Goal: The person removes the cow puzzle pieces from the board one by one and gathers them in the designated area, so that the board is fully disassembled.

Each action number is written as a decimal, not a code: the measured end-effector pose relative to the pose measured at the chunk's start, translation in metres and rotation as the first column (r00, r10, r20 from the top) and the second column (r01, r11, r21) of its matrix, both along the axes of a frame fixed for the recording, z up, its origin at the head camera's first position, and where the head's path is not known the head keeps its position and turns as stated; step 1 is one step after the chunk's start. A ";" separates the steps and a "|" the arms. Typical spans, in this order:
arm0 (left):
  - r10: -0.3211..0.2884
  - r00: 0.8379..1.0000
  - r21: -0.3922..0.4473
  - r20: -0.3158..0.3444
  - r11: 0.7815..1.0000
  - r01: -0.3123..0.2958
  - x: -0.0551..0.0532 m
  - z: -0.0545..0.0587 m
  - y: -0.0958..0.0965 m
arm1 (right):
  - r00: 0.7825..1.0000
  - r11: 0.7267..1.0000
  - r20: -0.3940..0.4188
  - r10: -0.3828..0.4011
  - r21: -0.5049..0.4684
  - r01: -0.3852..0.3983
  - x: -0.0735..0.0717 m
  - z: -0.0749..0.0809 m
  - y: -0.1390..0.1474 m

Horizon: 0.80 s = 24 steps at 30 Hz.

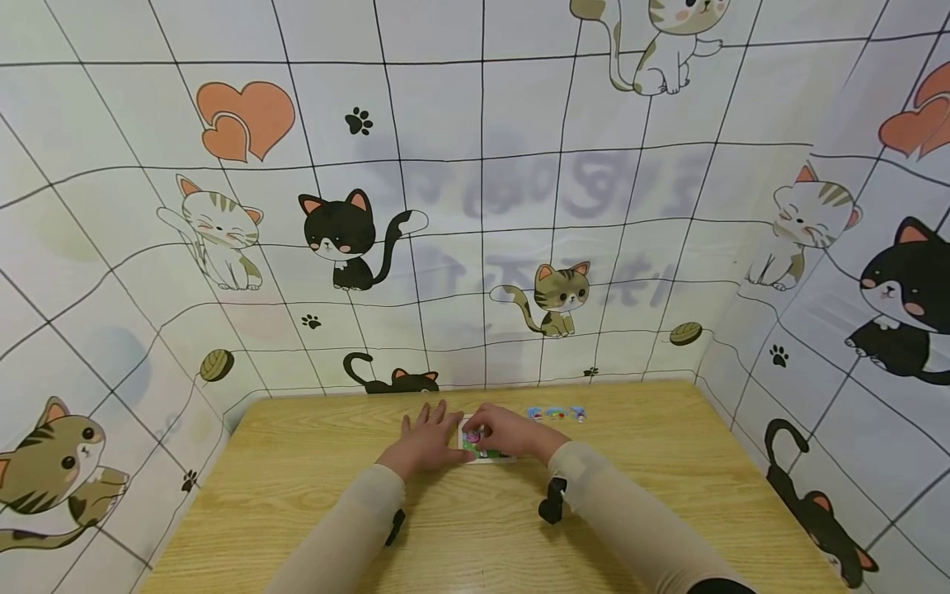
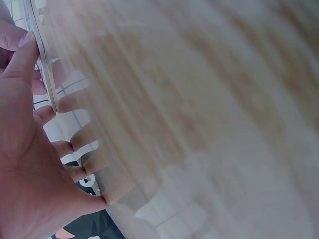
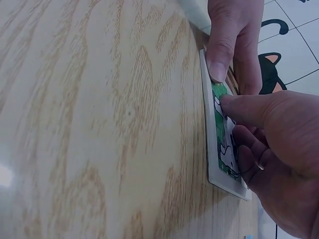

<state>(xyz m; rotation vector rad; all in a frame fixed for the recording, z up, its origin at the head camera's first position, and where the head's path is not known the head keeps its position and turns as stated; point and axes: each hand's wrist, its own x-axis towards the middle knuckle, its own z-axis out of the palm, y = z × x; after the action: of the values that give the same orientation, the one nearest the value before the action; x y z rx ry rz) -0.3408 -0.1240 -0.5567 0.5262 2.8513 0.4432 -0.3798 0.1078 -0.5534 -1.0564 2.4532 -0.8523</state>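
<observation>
Obs. from the room: picture board (image 3: 213, 149) w/ pale border lies flat on wooden surface (image 1: 460, 544), in front of the person, btwn both hands & toward the far edge.

L hand (image 1: 426, 437): fingers spread wide, thumb down on one corner of the board, prob. steadying it. R hand (image 1: 512, 431): narrow, fingers bent in over the board, thumb tip touching the printed area. Can't tell if a pc is pinched there; fingers hide it.

Progress (est.): work in hand seems to be fitting pcs into the board. Green area w/ figures shows on it, so prob. part done. 3 loose pcs (image 1: 557, 413) lie off the board, so prob. those left to place. No. already in place: can't tell, R hand covers much of the picture.

Count: board x1; loose pcs x3, in a row beyond R hand, to the right of the board, each apart from it; hands x2; black wrist devices (image 1: 552, 502) x2, one per wrist. Printed yarn balls (image 1: 686, 333) on wall x2.
</observation>
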 end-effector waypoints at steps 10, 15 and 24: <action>0.003 1.000 -0.006 0.002 1.000 -0.003 0.001 0.003 0.001 | 0.999 0.997 0.038 -0.026 -0.070 0.029 -0.001 -0.002 -0.001; 0.004 1.000 0.000 0.003 1.000 -0.004 0.001 0.002 0.000 | 1.000 0.996 0.015 -0.025 -0.086 0.027 -0.002 -0.004 -0.001; 0.002 1.000 -0.005 0.004 1.000 -0.002 0.001 0.002 0.000 | 0.998 0.996 -0.058 -0.037 -0.082 0.032 -0.004 -0.007 -0.003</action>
<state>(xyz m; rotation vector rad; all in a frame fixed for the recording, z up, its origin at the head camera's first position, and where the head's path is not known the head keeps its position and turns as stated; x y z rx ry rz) -0.3396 -0.1243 -0.5551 0.5211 2.8490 0.4374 -0.3841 0.1046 -0.5603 -1.0852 2.5120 -0.9518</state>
